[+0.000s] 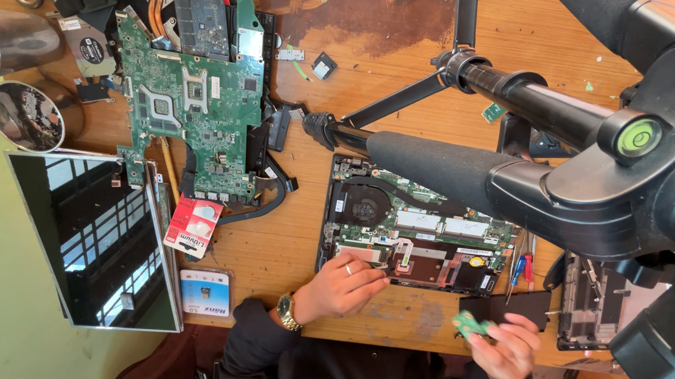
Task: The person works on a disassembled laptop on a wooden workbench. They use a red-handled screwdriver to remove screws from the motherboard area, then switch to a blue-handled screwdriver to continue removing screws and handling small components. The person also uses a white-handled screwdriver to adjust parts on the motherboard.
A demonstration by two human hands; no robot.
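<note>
Small green circuit card [470, 325], thin and flat, sits pinched in the grip of the person's right hand [505, 348], whose fingers are closed on it just off the near edge of the wooden tabletop [293, 245]. Such a card looks light and stiff but fragile; it is probably best held by its bare edges, away from the contacts and chips. The left hand [341, 286], with a ring and a gold wristwatch [286, 309], rests with fingers curled at the near edge of the opened black laptop base [415, 238], touching its exposed innards; whether it clamps anything cannot be told. Just right of the card lies a black flat cover piece [516, 305]. Farther left are a small red packet [193, 226], a loose laptop screen panel [94, 238] and a large green motherboard [190, 105]. A black tripod [495, 88] with a camera looms over the scene.
</note>
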